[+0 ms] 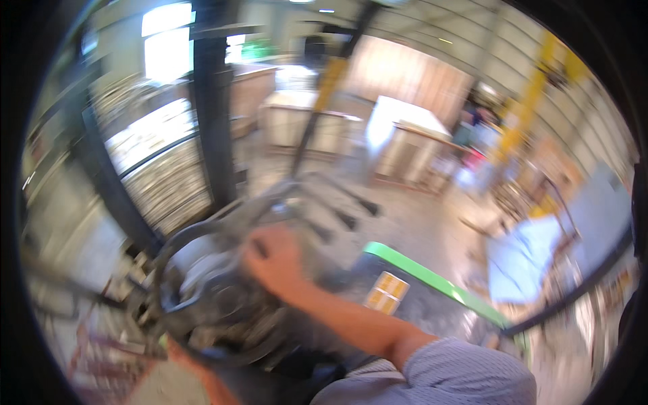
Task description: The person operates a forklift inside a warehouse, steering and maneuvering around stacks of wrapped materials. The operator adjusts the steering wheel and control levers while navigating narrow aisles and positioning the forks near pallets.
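A black steering wheel (162,270) stands in front of me at the lower left, with a dark hub in its middle. My right hand (273,251) is at the wheel's upper right rim and looks closed around it, though motion smears the fingers. That arm reaches in from the lower right, in a light grey sleeve. Of my left arm only a blurred strip shows below the wheel; my left hand (177,352) is near the lower left rim, its fingers not readable. Several control levers (347,220) with black knobs stand just beyond my right hand.
Dark mast uprights (212,121) rise ahead on the left. A dark cover with a green edge (432,280) and a yellow label (387,293) lies to my right. Farther off are wooden crates (412,152), a yellow post (523,115), stacked boards (165,185) and a pale blue sheet (523,260).
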{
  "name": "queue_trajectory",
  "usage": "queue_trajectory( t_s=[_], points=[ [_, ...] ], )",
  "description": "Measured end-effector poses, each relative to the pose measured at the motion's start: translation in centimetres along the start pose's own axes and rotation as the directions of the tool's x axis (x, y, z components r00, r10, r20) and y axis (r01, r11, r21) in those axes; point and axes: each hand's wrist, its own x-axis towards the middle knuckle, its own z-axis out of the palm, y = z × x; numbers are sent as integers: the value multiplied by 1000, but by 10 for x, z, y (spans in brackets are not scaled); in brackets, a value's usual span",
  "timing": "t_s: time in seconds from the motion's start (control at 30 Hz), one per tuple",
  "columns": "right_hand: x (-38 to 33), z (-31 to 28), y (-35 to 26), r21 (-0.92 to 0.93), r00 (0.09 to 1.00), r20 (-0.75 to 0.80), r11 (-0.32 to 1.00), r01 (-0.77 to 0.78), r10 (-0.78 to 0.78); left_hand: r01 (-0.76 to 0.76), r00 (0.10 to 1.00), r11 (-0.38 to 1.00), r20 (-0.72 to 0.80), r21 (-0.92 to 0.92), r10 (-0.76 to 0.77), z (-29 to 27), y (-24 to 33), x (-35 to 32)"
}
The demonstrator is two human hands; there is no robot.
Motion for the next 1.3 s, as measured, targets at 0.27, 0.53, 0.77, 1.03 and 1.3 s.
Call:
queue_trajectory(
  t_s=[0.27, 0.53, 0.77, 1.03, 1.3],
  points=[
    [-25, -30, -29, -1, 982, 62, 984, -176, 176, -202, 979, 959, 75, 196, 191, -39, -25, 35],
    [-29, -43, -58, -21, 990, -26, 990, -139, 138, -248, 968, 965, 53, 90, 244, -33, 4, 46],
    [-33, -63, -79, -63, 969, 76, 971, -232, 236, 168, 981, 983, 111, -74, -159, -67, 74, 33],
    [-28, -34, -59, 42, 854, 269, 881, -472, 445, 391, 919, 920, -37, -35, -392, -15, 120, 72],
    [-10, -25, -36, 30, 877, 321, 922, -385, 356, 253, 958, 874, 22, 415, -287, 6, 161, 115]
  ],
)
